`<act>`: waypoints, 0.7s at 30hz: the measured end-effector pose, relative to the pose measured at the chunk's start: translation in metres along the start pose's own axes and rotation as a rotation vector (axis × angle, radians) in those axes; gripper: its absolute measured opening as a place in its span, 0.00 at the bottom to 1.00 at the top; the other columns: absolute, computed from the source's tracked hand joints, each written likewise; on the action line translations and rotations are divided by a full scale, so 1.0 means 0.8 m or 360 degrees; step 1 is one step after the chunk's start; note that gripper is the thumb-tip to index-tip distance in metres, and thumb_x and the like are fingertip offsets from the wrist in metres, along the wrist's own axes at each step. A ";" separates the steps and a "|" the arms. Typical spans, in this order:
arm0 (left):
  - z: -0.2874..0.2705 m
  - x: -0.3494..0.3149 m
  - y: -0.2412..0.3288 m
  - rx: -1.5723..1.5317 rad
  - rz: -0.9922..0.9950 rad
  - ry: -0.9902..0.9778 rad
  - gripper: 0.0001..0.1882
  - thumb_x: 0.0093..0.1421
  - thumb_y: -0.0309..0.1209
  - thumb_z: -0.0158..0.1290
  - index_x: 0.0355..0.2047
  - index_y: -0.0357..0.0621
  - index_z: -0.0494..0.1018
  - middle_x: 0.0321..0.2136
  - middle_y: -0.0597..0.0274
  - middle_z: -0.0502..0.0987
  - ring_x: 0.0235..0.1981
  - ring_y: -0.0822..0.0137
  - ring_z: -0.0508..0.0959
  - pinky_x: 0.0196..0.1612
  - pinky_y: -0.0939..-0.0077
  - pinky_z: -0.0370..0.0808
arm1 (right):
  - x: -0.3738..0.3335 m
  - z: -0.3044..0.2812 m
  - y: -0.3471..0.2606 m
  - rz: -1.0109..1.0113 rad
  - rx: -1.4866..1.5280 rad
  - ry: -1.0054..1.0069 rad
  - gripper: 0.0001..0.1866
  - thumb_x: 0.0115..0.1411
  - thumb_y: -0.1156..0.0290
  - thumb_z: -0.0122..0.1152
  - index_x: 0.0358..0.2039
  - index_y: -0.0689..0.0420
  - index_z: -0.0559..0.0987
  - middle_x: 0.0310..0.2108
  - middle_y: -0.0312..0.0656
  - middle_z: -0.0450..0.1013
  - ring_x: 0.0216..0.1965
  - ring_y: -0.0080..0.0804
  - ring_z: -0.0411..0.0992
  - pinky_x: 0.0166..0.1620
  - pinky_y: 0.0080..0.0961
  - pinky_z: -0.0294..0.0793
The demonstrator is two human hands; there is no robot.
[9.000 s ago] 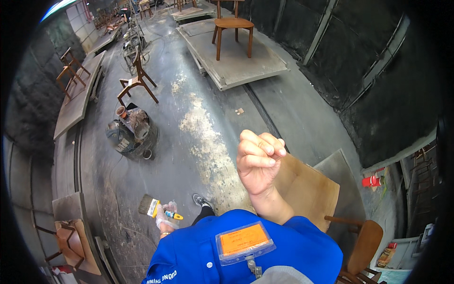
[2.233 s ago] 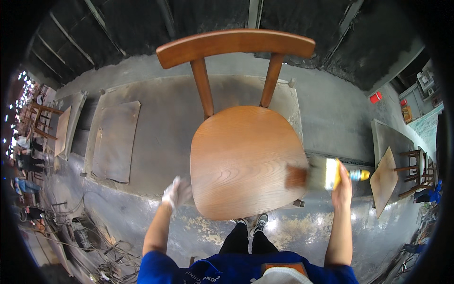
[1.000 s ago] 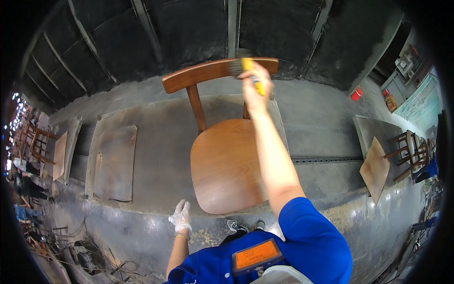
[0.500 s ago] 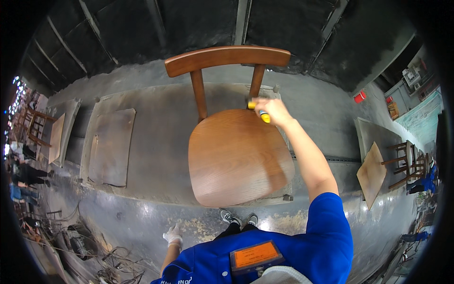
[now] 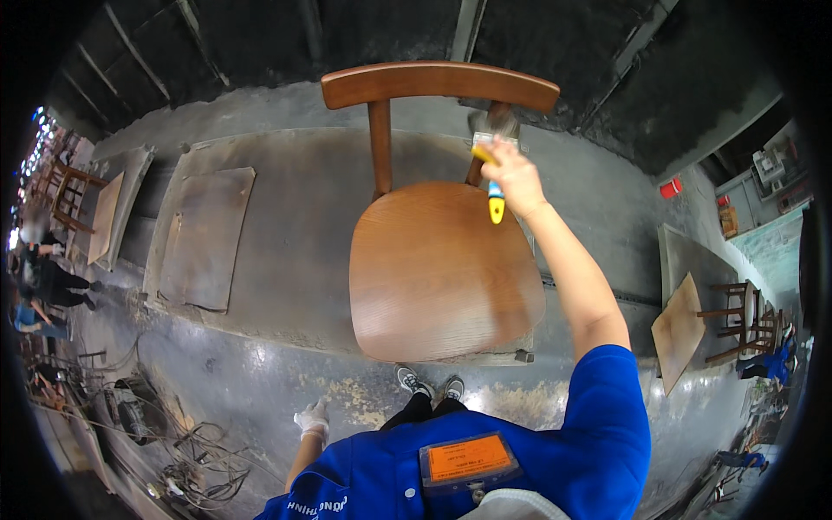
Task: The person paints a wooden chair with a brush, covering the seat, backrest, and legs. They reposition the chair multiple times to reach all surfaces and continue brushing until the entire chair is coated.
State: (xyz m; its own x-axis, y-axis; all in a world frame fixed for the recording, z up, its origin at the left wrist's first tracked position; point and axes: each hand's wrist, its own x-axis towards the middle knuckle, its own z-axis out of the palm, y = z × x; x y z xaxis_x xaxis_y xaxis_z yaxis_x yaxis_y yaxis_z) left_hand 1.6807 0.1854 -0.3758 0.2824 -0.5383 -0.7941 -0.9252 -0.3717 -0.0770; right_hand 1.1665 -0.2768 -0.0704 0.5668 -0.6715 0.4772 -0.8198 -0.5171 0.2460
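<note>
A brown wooden chair (image 5: 442, 277) stands before me, its rounded seat toward me and its curved top rail (image 5: 442, 80) on the far side. My right hand (image 5: 517, 179) is closed round a flat paintbrush (image 5: 496, 209) with a yellow and blue handle. The wide bristles, blurred by motion, are at the right back post (image 5: 497, 114), just below the top rail; whether they touch it I cannot tell. Down at my left side hangs my left hand (image 5: 313, 419), in a whitish glove, its fingers apart, holding nothing.
Beneath the chair lies a low grey platform (image 5: 295, 225) with a flat board (image 5: 208, 238) on its left. Tangled cables (image 5: 204, 464) cover the lower left floor. Other chairs (image 5: 737, 312) stand at both sides, with people at the far left and right. A red bucket (image 5: 670, 188) is at right.
My right hand and the paintbrush have moved up along the right back post toward the top rail. The brush has turned more upright. The view has shifted slightly; my left hand stays low.
</note>
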 end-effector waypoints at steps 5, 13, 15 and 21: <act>0.038 0.046 -0.002 -0.0316 0.0013 0.0124 0.19 0.70 0.44 0.42 0.58 0.65 0.74 0.53 0.59 0.79 0.55 0.54 0.78 0.65 0.39 0.57 | 0.057 -0.005 -0.052 -0.0272 0.0700 -0.0413 0.04 0.56 0.73 0.62 0.32 0.49 0.81 0.61 0.37 0.75 0.62 0.46 0.73 0.62 0.38 0.77; 0.099 0.084 -0.013 -0.0907 -0.0201 0.0311 0.27 0.70 0.54 0.40 0.42 0.50 0.83 0.34 0.65 0.85 0.32 0.68 0.82 0.49 0.61 0.71 | 0.120 0.027 -0.138 -0.0676 0.0355 -0.0439 0.06 0.56 0.70 0.63 0.33 0.45 0.86 0.60 0.37 0.75 0.67 0.42 0.69 0.64 0.34 0.73; 0.101 0.073 -0.017 -0.0979 -0.0109 0.0257 0.27 0.70 0.54 0.40 0.44 0.50 0.82 0.35 0.63 0.85 0.30 0.67 0.82 0.43 0.61 0.73 | 0.118 0.033 -0.142 -0.0496 0.0771 -0.0851 0.06 0.57 0.71 0.62 0.32 0.46 0.85 0.61 0.37 0.75 0.64 0.42 0.71 0.63 0.33 0.75; 0.102 0.008 -0.012 -0.0040 0.0109 -0.0011 0.19 0.66 0.46 0.49 0.50 0.50 0.76 0.36 0.62 0.83 0.37 0.59 0.83 0.38 0.54 0.75 | 0.103 0.048 -0.144 -0.0410 0.0499 0.0288 0.03 0.54 0.72 0.62 0.30 0.50 0.81 0.60 0.39 0.75 0.64 0.44 0.72 0.62 0.36 0.76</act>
State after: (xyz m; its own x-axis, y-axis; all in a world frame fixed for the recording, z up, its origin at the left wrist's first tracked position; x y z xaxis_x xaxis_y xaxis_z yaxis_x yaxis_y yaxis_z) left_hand 1.6710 0.2474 -0.4295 0.2169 -0.5581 -0.8009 -0.9356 -0.3531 -0.0074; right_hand 1.3105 -0.2929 -0.0916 0.7031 -0.4106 0.5806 -0.5735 -0.8101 0.1216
